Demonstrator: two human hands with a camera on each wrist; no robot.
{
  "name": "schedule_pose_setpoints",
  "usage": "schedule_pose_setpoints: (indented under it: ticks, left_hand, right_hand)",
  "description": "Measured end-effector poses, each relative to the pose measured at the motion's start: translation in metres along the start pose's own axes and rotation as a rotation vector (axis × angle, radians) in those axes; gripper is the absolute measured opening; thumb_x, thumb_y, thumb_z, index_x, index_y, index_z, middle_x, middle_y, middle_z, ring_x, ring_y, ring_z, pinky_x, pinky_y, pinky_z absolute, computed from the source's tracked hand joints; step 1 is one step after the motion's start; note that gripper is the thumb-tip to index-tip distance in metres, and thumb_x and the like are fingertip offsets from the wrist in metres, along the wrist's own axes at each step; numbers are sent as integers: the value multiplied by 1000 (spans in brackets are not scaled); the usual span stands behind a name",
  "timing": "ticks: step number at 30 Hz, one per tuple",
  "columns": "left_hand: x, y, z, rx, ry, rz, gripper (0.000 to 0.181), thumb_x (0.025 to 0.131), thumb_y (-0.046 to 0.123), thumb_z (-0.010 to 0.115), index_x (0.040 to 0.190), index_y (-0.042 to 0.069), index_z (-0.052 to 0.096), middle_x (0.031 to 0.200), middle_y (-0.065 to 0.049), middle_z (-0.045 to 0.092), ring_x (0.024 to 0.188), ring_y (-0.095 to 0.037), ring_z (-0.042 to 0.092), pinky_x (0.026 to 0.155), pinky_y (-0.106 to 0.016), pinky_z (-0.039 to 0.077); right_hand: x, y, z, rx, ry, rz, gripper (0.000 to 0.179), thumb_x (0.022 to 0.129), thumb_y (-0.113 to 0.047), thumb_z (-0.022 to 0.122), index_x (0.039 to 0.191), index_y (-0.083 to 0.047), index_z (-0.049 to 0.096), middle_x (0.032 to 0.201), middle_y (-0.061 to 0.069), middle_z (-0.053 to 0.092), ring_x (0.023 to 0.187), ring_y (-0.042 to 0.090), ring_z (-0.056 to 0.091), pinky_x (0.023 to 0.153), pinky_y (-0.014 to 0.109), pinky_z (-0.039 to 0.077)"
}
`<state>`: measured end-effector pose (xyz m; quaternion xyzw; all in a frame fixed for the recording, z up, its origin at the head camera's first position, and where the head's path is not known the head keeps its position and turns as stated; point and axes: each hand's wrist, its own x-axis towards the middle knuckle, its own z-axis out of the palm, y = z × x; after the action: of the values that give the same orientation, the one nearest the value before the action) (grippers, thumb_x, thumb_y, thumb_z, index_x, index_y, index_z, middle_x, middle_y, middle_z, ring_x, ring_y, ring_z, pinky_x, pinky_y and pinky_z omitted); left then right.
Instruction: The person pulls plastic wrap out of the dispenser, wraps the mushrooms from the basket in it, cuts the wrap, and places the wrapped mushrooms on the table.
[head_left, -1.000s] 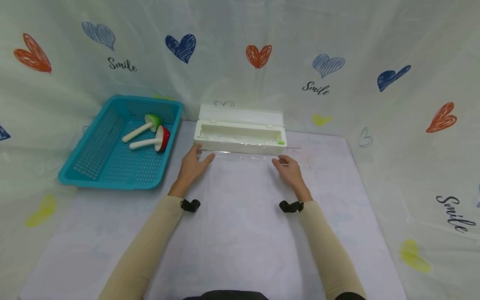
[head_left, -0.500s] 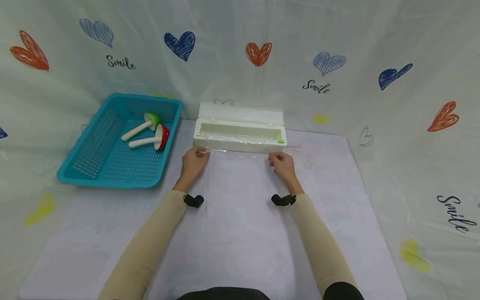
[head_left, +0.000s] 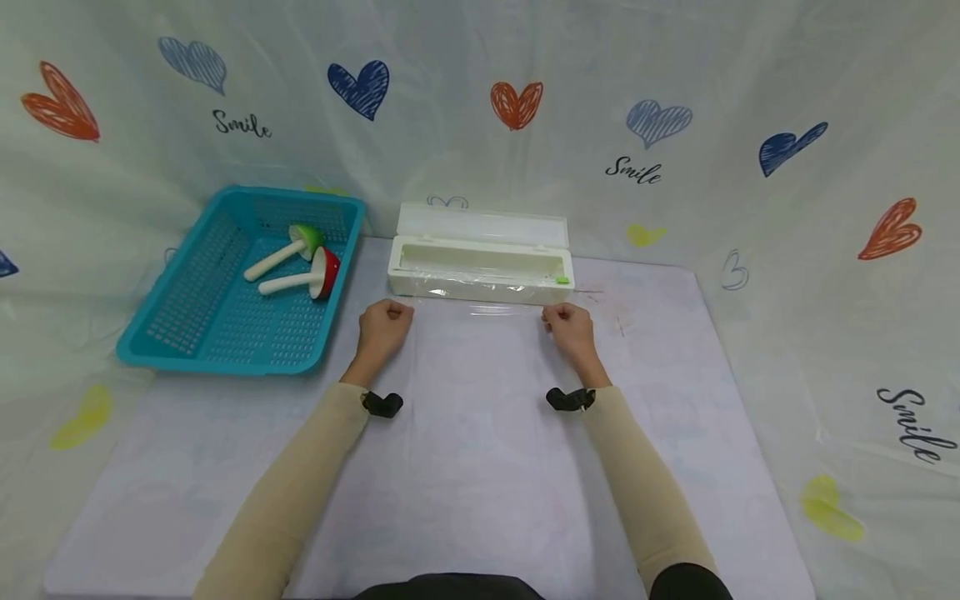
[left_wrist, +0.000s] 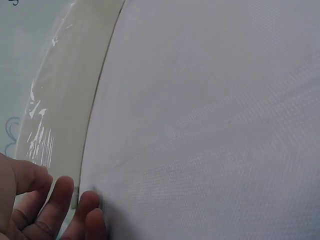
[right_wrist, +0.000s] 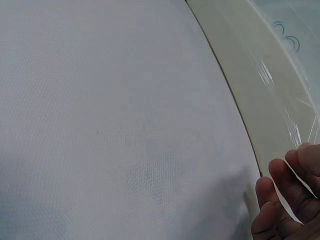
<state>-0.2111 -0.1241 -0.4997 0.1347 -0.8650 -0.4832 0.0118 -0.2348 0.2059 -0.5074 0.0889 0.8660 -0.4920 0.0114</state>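
Observation:
A long white cling film dispenser box [head_left: 525, 295] stands at the back of the table in the head view, its lid [head_left: 483, 222] raised behind. Clear cling film [head_left: 491, 311] stretches from the box's front toward both hands. At the left end my left hand [head_left: 382, 330] pinches the film between thumb and forefinger. Opposite it, my right hand [head_left: 572, 330] pinches the film the same way at the right end. Creased, shiny film [left_wrist: 40, 140] runs to the left fingertips in the left wrist view. Strained film [right_wrist: 296, 132] meets the right fingertips in the right wrist view.
A blue basket [head_left: 217, 367] with perforated walls stands to the left. In it lie a green-capped toy mushroom [head_left: 285, 254] and a red-capped one [head_left: 303, 281]. A green slider [head_left: 562, 281] sits at the box's right end. A heart-printed curtain [head_left: 442, 50] hangs behind.
Both hands have moved inward and their fingers have closed on the film's edge. Since then they have drawn slightly toward the body, pulling the film taut. The box has stayed in place.

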Motion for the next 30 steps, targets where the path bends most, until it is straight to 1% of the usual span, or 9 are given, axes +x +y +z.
schedule_pose_setpoints:
  ticks: [7, 11, 14, 16, 20, 22, 25, 28, 30]
  left_hand:
    - [-5, -8, -1, -44, -50, -80, 27, 101, 25, 59, 110, 1, 69, 93, -13, 73, 61, -13, 63, 60, -24, 48]
    - [-3, -11, -3, -72, -111, -130, 29, 101, 27, 60, 113, 2, 68, 96, -11, 73, 57, -10, 62, 54, -23, 46]
    - [1, -9, -4, -114, -152, -184, 37, 101, 30, 59, 126, 2, 63, 106, -13, 72, 65, -14, 67, 53, -23, 51]
    - [4, -6, -3, -168, -167, -199, 45, 102, 32, 58, 137, 4, 57, 115, -15, 70, 77, -19, 70, 58, -25, 57]
    - [10, 0, -1, -304, -196, -161, 57, 105, 38, 51, 152, 7, 44, 134, -15, 65, 106, -26, 69, 77, -31, 61]
    - [11, 2, 0, -357, -224, -137, 58, 107, 41, 51, 153, 7, 43, 138, -15, 64, 111, -26, 68, 84, -31, 61]
    - [13, 3, 1, -374, -248, -142, 54, 104, 40, 59, 146, 7, 50, 128, -16, 68, 101, -23, 69, 81, -30, 60]
    - [15, 0, 2, -341, -274, -155, 42, 99, 33, 69, 130, 5, 61, 106, -13, 71, 84, -19, 67, 72, -26, 57]
    - [16, -2, 1, -306, -295, -154, 36, 98, 32, 72, 118, 3, 65, 92, -9, 67, 76, -16, 62, 67, -25, 54]
  right_hand:
    - [-2, 1, 0, 14, -3, 21, 33, 105, -31, 57, 100, -3, 72, 88, 9, 67, 85, 21, 56, 71, 31, 44]
    - [-5, 5, 0, 18, -20, 37, 31, 105, -30, 58, 100, -3, 72, 89, 10, 67, 87, 23, 56, 74, 32, 43]
    - [-8, 7, -2, 24, -56, 40, 31, 105, -31, 58, 100, -3, 72, 92, 10, 68, 88, 23, 57, 75, 32, 44]
    - [-10, 8, -4, 26, -82, 39, 31, 104, -31, 59, 102, -4, 72, 93, 10, 69, 88, 22, 58, 75, 32, 44]
    - [-13, 11, -7, 32, -117, 32, 30, 103, -32, 60, 102, -5, 73, 94, 10, 71, 87, 21, 59, 72, 30, 44]
    - [-14, 12, -7, 41, -132, 37, 29, 103, -32, 60, 103, -5, 73, 96, 10, 72, 88, 21, 61, 72, 29, 45]
    - [-14, 14, -8, 49, -149, 43, 29, 103, -31, 60, 105, -5, 73, 101, 11, 73, 91, 20, 64, 72, 28, 46]
    - [-15, 14, -10, 33, -151, 38, 28, 103, -30, 59, 107, -6, 73, 104, 11, 74, 92, 21, 64, 73, 27, 47]
    - [-15, 15, -12, 22, -143, 32, 29, 103, -29, 59, 107, -5, 74, 103, 12, 73, 92, 21, 63, 73, 28, 47]
